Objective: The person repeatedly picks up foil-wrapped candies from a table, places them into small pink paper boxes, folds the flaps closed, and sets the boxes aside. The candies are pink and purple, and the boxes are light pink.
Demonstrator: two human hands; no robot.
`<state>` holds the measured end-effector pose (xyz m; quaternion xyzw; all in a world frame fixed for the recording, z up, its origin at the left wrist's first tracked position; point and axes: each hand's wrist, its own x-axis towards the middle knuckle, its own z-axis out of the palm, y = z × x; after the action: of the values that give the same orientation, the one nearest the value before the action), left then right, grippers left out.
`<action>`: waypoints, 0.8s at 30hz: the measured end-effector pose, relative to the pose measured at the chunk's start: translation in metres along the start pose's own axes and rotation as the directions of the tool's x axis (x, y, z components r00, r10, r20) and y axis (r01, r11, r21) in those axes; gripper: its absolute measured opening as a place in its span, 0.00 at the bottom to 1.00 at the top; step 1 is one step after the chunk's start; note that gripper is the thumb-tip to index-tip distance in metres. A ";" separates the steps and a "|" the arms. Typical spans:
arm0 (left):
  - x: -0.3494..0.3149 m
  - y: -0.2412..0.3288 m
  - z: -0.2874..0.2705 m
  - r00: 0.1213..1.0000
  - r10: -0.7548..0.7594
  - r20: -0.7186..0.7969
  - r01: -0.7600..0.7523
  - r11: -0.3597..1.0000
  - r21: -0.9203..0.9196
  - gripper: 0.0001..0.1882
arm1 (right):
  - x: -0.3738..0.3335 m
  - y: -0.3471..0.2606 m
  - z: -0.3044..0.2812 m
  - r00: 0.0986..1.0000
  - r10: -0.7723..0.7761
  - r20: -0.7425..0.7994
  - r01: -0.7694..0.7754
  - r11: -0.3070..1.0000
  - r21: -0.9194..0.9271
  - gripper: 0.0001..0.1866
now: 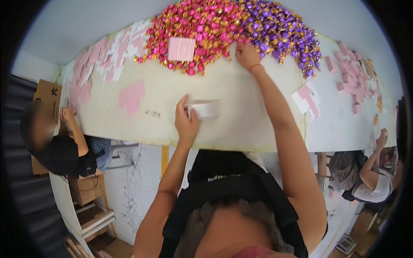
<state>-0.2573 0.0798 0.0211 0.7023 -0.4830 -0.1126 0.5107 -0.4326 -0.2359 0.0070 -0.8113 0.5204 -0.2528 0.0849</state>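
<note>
My left hand (186, 122) is closed around one end of a small white box (205, 109), thumb and fingers at its sides, just above the middle of the table. Motion blurs the box a little, and its inside cannot be made out. At the far side, my right hand (247, 56) touches the near edge of the candy heap, with its fingers curled; whatever they hold is hidden. Pink-wrapped candies with gold ends (206, 26) lie to its left, and purple-wrapped candies (275, 32) to its right. A pale pink box (181, 49) rests on the pink candies.
Flat pink and white card pieces (107, 53) cover the table's far left. Pink card (132, 95) lies nearer me, more card (306, 99) to the right. Small pink boxes (350, 71) are heaped at far right. One person (64, 148) sits left, another (374, 182) right.
</note>
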 end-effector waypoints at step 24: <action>-0.009 -0.003 0.024 0.770 0.138 0.623 0.142 0.915 -0.379 0.37 | -0.222 -0.092 -0.099 0.814 -0.577 0.065 0.560 0.811 0.170 0.16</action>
<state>-0.2755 0.0723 0.0044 0.5013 -0.5925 -0.4419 0.4498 -0.4818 0.0146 0.0570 -0.9345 0.2285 -0.2568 0.0925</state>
